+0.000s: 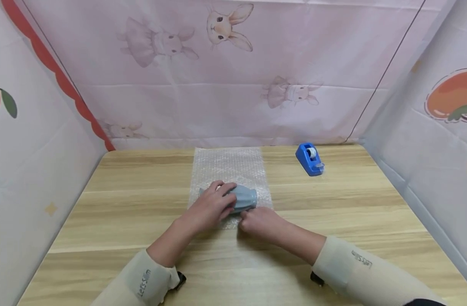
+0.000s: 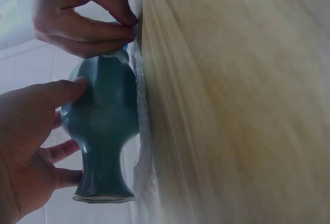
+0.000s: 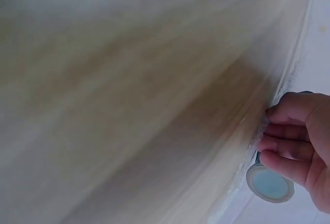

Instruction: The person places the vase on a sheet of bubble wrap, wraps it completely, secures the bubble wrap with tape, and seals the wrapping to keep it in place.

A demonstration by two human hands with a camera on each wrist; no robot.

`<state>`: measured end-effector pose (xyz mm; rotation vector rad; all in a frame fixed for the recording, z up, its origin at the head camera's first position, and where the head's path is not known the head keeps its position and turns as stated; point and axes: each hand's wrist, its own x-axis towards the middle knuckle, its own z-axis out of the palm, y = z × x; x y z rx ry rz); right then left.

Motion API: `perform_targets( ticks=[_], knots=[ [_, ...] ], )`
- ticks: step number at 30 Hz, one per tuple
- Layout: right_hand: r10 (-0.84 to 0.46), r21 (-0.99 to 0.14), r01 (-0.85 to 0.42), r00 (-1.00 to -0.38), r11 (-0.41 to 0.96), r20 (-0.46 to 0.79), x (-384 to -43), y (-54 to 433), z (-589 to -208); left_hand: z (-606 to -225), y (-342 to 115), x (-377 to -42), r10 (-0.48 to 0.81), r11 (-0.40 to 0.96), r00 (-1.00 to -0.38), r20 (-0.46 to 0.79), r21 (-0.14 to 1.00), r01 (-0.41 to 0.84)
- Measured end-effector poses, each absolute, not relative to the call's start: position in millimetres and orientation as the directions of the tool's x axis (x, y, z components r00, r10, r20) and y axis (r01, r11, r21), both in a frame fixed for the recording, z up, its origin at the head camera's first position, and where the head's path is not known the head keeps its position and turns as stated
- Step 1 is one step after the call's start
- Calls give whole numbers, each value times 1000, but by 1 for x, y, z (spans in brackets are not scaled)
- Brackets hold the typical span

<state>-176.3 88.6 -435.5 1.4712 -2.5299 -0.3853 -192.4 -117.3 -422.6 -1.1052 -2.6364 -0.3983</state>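
Observation:
A glossy blue-green vase [image 1: 244, 198] lies on its side on a sheet of bubble wrap [image 1: 229, 163]. From the left, my left hand [image 1: 214, 206] holds the vase, its thumb on the near side and fingers around the far side, as the left wrist view shows along the vase's body [image 2: 105, 115]. At the sheet's near edge, beside the vase's right end, my right hand [image 1: 261, 222] pinches the bubble wrap between thumb and fingers. In the right wrist view a pale round end of the vase [image 3: 270, 184] shows below those fingers.
A blue tape dispenser [image 1: 309, 159] with a roll of clear tape stands at the back right of the wooden table [image 1: 141, 182]. Printed fabric walls [image 1: 233, 114] enclose the table at the back and both sides.

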Motion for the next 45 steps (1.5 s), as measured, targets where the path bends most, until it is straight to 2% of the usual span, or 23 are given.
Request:
perform_targets(
  ticks=[6, 11, 14, 24, 28, 31, 39, 45],
  knots=[
    [-876, 305, -826, -477, 474, 71, -178, 91, -436, -423, -117, -193, 652, 670, -681, 334, 165, 723],
    [-853, 215, -828, -483, 518, 197, -184, 97, -428, -423, -116, -194, 651, 671, -676, 346, 154, 725],
    [-835, 169, -825, -499, 539, 231, -188, 100, -423, -422, -116, -194, 645, 683, -689, 331, 155, 714],
    [-780, 67, -796, -568, 602, 264, -196, 100, -419, -425, -114, -195, 642, 725, -733, 226, 132, 676],
    [-752, 9, -774, -613, 633, 241, -200, 100, -417, -426, -113, -196, 620, 751, -754, 215, 112, 650],
    [-752, -17, -772, -623, 635, 216, -202, 101, -415, -425, -112, -197, 606, 765, -767, 210, 110, 634],
    [-808, 29, -815, -568, 579, 158, -201, 107, -412, -420, -113, -204, 576, 775, -803, 153, 211, 596],
    [-842, 165, -828, -509, 536, 179, -202, 108, -419, -417, -113, -210, 576, 760, -807, 128, 277, 587]
  ],
)
